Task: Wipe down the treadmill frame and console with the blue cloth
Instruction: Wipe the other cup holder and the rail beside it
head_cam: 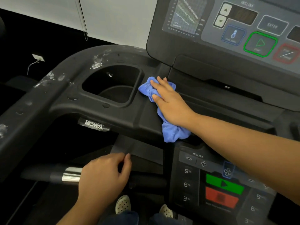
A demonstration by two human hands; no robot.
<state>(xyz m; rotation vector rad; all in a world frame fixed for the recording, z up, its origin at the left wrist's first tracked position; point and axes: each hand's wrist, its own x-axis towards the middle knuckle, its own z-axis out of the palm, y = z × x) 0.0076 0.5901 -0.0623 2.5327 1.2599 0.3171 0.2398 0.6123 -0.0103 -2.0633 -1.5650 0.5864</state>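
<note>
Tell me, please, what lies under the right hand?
The blue cloth lies under the right hand, whose straight fingers press it onto the black treadmill frame. The cloth's middle and the frame below it are covered, so unseen.

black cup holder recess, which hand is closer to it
Right. Right hand presses the crumpled blue cloth just beside the cup holder; left hand grips the chrome-banded black handlebar, farther below.

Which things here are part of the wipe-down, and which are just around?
Job: cloth, pressed flat by right hand; smudged frame; console.
Just around: handlebar, gripped by left hand; wall plate; cord; shoes.
</note>
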